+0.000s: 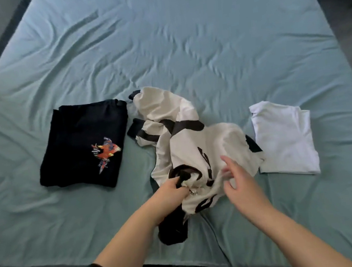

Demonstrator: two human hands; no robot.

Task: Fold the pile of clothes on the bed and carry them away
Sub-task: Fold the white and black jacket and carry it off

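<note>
I have the crumpled cream and black shirt (195, 148) in the middle of the bed (180, 42), near the edge closest to me. It lies between a folded black shirt (81, 144) on my left and a folded white shirt (284, 140) on my right, and its right edge seems to touch or overlap the white one.

My left hand (171, 188) is clamped on a bunch of cloth beside a black band, which I take to be the collar. My right hand (243, 182) is just over the cloth with its fingers (227, 160) spread apart and gripping nothing.

I judge the step to be finding the shirt's shape before any fold. To do it well, I would:

- hold the collar bunch with the left hand
- take the opposite shoulder or hem with the right hand
- lift and shake the shirt out, then lay it flat on the bare sheet beyond the two folded shirts
- pull away from the white shirt so it isn't dragged out of its fold

Several things are hard to read:

- The cloth and my right hand are blurred.
- My left fingertips are buried in the bunch.
- I can't tell whether the dark cloth under my left wrist belongs to this shirt or is a separate piece.
- The black lettering is too crumpled to read.
- Something small and shiny by my left hand is unclear.
</note>
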